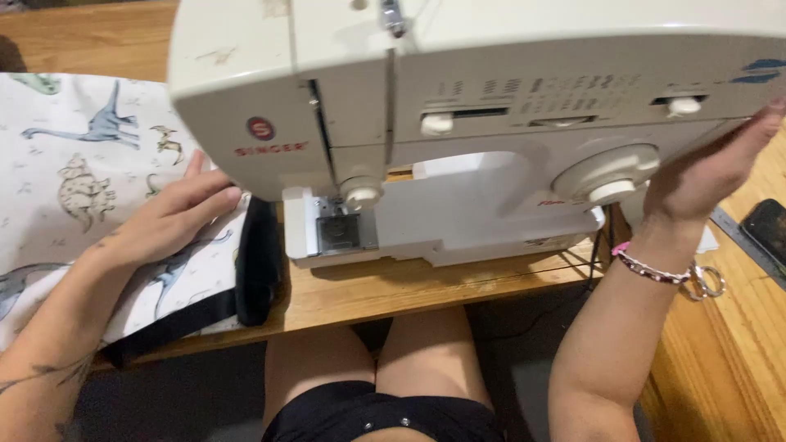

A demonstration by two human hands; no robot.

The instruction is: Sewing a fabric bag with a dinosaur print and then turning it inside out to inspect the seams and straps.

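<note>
One white sewing machine [458, 123] on wooden surface [385, 290], one dinosaur-print fabric [74, 172] with black strap [258, 262] at left; left hand [176, 217] flat, unclenched on fabric; right hand [712, 168] open against machine's right end; one phone [768, 229] far right.

A cream plastic sewing machine [458, 123] stands upright on a wooden table, needle end to the left, round dial at its right. Just left of it lies flat a white dinosaur-printed cotton fabric [74, 164], edged with black strap.
</note>
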